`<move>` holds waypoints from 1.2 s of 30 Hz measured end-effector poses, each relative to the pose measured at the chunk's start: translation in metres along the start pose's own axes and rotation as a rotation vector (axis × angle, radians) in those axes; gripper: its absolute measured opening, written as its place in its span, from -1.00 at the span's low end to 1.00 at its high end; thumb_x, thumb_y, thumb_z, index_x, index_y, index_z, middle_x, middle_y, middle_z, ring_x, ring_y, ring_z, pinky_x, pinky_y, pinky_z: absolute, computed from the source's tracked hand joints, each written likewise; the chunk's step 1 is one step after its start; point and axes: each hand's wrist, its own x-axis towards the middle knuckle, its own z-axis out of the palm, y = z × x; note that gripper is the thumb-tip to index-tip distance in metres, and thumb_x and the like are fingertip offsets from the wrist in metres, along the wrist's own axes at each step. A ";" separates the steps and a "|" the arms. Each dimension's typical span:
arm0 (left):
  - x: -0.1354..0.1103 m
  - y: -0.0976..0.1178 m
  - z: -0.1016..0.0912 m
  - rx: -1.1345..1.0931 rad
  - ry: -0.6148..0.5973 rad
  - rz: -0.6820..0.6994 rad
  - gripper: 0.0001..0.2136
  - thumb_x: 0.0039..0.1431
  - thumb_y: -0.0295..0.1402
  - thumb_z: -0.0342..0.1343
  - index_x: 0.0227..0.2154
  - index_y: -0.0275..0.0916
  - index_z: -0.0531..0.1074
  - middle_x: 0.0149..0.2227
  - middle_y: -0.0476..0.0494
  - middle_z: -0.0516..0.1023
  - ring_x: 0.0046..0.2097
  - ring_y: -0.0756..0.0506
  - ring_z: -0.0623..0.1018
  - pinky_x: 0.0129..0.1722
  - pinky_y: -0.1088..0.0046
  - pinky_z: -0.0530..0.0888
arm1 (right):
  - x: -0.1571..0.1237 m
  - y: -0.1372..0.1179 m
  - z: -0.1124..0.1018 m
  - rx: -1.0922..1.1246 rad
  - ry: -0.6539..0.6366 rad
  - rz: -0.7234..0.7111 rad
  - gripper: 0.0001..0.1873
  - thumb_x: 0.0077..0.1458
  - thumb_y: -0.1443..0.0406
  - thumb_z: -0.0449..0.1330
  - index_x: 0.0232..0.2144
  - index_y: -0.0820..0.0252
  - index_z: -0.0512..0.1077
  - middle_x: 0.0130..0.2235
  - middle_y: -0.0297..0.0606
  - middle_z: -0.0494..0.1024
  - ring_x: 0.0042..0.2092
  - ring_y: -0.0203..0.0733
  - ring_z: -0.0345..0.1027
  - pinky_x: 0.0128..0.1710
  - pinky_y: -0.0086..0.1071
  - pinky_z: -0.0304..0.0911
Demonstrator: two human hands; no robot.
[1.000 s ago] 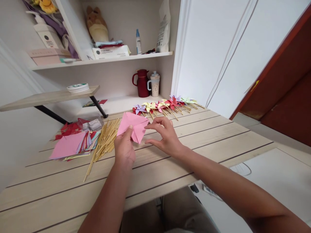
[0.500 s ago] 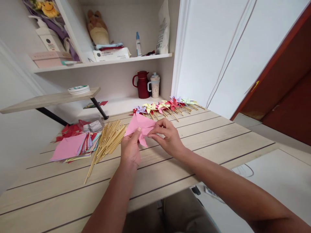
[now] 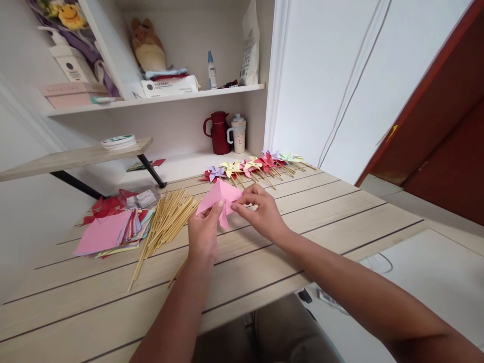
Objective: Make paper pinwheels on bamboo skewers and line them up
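Above the table, a sheet of pink paper (image 3: 221,192) with folded, cut flaps is held between my two hands. My left hand (image 3: 204,227) grips its lower left side, thumb on top. My right hand (image 3: 259,209) pinches a flap at its right edge with thumb and forefinger. Close to my left hand lies a pile of thin wooden sticks (image 3: 170,219). Left of the sticks is a stack of coloured paper sheets (image 3: 104,234), pink on top. Several finished paper pinwheels (image 3: 251,166) on sticks lie in a row behind my hands.
A small raised wooden stand (image 3: 75,157) on black legs is at the left. Red crumpled wrapping (image 3: 100,209) and a clear plastic packet (image 3: 145,195) lie under it. A dark red jug (image 3: 220,133) and a lidded cup (image 3: 238,135) stand at the back.
My right hand has drawn its flap slightly inward toward the middle of the pink paper, and my left thumb has shifted right with it. The view has moved slightly.
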 end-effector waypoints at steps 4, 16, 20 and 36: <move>0.000 0.000 0.001 -0.005 -0.005 0.008 -0.61 -0.17 -0.29 0.50 -0.24 -0.32 0.65 -0.18 -0.25 0.70 -0.11 -0.17 0.65 0.02 0.24 0.52 | 0.001 -0.003 -0.001 0.000 0.011 -0.016 -0.89 0.07 0.33 0.35 -0.49 0.15 0.55 -0.35 -0.29 0.43 -0.27 -0.19 0.36 -0.25 -0.27 0.31; 0.001 -0.004 -0.001 0.049 0.022 0.066 -0.68 -0.13 -0.35 0.46 -0.26 -0.31 0.64 -0.23 -0.20 0.70 -0.18 -0.11 0.65 -0.07 0.35 0.53 | 0.002 -0.008 -0.005 -0.010 0.029 -0.055 -0.88 0.07 0.33 0.34 -0.50 0.12 0.52 -0.35 -0.29 0.41 -0.25 -0.16 0.36 -0.23 -0.25 0.33; 0.000 -0.004 0.000 0.039 0.034 0.079 -0.67 -0.13 -0.35 0.46 -0.24 -0.30 0.63 -0.21 -0.20 0.70 -0.16 -0.12 0.65 -0.06 0.35 0.52 | 0.003 -0.008 -0.006 -0.028 0.020 -0.053 -0.87 0.07 0.34 0.33 -0.51 0.12 0.52 -0.35 -0.30 0.39 -0.26 -0.17 0.35 -0.23 -0.24 0.32; 0.000 -0.006 -0.001 0.154 0.036 0.050 -0.64 -0.14 -0.30 0.47 -0.24 -0.32 0.65 -0.23 -0.24 0.69 -0.21 -0.15 0.65 -0.12 0.31 0.54 | 0.003 -0.005 -0.006 -0.094 -0.040 -0.122 -0.85 0.08 0.35 0.35 -0.51 0.13 0.50 -0.35 -0.30 0.38 -0.27 -0.17 0.35 -0.25 -0.24 0.32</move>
